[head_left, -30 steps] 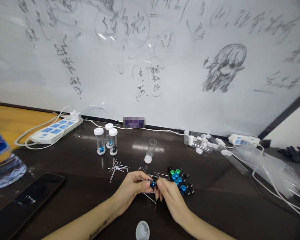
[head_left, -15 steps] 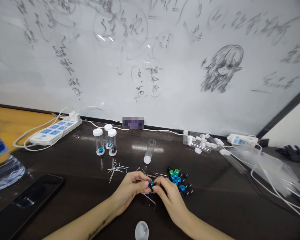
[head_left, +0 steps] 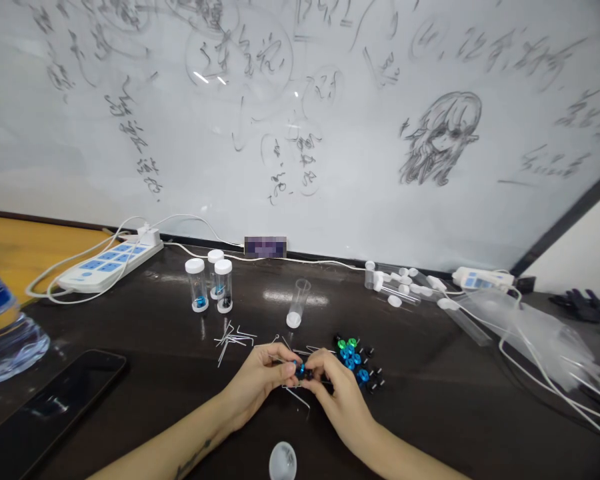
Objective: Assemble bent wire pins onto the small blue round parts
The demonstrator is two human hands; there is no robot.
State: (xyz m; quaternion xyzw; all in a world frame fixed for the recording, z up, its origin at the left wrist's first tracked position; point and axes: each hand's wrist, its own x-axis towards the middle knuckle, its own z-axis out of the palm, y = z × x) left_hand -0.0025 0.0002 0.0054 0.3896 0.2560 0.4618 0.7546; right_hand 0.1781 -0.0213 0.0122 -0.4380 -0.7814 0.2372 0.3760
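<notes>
Between my two hands is a small blue-and-black part, pinched at both ends; it looks like the blue and black screw-like parts piled just right of my right hand. My left hand is closed on its left side, thumb against forefinger. Fingertips of my right hand grip the black end. Thin L-shaped hex keys lie left of my hands, and another hex key lies beneath them. An open clear tube with a white base stands behind my hands.
Three white-capped tubes stand at back left. Near me lies a white cap. A phone, water bottle and power strip are on the left. Loose tubes and caps, cables and a plastic bag lie right.
My right thumb has shifted slightly away, exposing more of the part's black end. The hands otherwise stay in place, and the view has moved a little.
</notes>
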